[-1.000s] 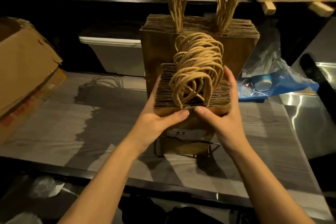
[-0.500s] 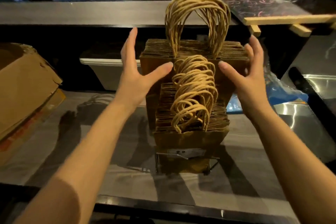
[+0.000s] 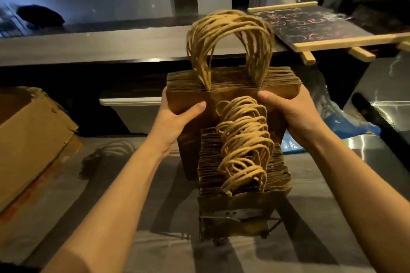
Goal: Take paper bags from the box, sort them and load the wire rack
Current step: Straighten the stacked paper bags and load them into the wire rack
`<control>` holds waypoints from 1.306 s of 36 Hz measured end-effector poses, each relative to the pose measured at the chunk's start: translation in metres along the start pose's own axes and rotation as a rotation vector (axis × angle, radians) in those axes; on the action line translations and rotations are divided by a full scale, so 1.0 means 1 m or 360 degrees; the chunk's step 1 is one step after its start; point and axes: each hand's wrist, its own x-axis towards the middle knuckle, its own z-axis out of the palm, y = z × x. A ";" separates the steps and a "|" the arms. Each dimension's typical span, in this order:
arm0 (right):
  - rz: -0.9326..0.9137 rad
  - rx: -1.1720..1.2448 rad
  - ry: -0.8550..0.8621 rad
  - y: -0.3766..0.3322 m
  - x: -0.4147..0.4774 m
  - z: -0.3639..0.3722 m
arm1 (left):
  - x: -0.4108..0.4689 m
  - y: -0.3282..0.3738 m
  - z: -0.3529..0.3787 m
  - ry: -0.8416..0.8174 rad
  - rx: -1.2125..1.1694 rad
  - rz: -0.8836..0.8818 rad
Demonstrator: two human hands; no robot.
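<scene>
Both hands, open a moment ago, now grip the tall bag stack (image 3: 233,93) by its sides

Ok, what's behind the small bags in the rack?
A taller stack of large bags, gripped near its top by the left hand and right hand. The small bags hide its lower part.

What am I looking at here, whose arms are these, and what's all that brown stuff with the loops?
No machine here: a person wears one camera on the head, so you look down along their own bare arms. The left hand and right hand grip a thick bundle of taller paper bags by its sides, thumbs on the front. The loops are twisted paper handles. Nearer you stands a bundle of shorter paper bags in a wire rack on the grey counter. A cardboard box lies at left, a blue plastic bag at right, a chalkboard behind.
</scene>
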 end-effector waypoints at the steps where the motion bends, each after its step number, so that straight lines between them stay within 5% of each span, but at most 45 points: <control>1: -0.0009 -0.0032 -0.0014 0.002 0.000 0.002 | 0.000 -0.004 -0.001 -0.0001 -0.0055 -0.0059; 15: 0.0066 0.0086 -0.0144 0.010 -0.005 -0.011 | -0.007 -0.005 -0.005 -0.0270 -0.0004 -0.0023; 20: 0.0026 0.0024 0.0222 0.014 -0.026 -0.006 | -0.026 -0.009 0.003 -0.0162 -0.0032 0.0086; 25: -0.0332 0.0196 0.0610 0.017 -0.079 0.002 | -0.085 -0.024 0.009 -0.0079 -0.0190 0.0253; 33: -0.0061 0.0183 -0.0154 0.039 -0.116 0.026 | -0.126 -0.047 0.041 -0.0332 -0.0262 0.0034; 47: -0.0144 0.0055 -0.0162 0.041 -0.113 0.035 | -0.115 -0.049 0.036 -0.0343 -0.0049 0.0055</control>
